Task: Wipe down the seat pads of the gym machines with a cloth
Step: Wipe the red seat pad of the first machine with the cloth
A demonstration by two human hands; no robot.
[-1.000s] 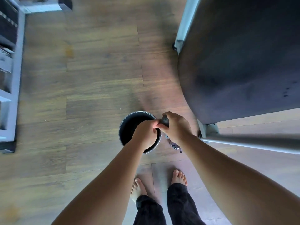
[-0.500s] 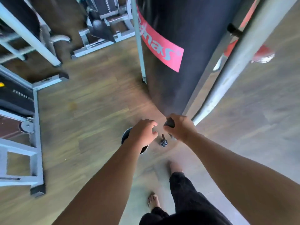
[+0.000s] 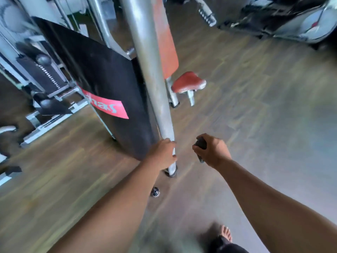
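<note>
Cloth (image 3: 200,143) is bunched up, dark and grey, in my right hand (image 3: 212,151). My right fingers (image 3: 196,149) are curled tight round it, and a little bit hangs out below my fist. My left hand (image 3: 162,154) is near it, with a gap between them. My left fingers (image 3: 168,143) are bent and touch the low end of a big grey metal pole (image 3: 151,79). It is blurry, so I cannot tell if they grip the pole or only lean on it.

The pole leans up and away from me. Its foot stands on the wood floor (image 3: 255,106) just under my left hand. A black panel (image 3: 109,79) stands on the left side of the pole, and it has a pink label (image 3: 107,106) on it.

The red seat pad (image 3: 187,82) is on the far side of the pole, up on a metal post. It is well apart from the cloth. A long orange-red back pad (image 3: 165,33) rises above the seat pad, partly hidden by the pole.

A small dark round thing (image 3: 155,192) lies on the floor beside my left arm. My bare foot (image 3: 226,233) shows at the bottom. More grey machines stand at the left and the top right, all blurred.
</note>
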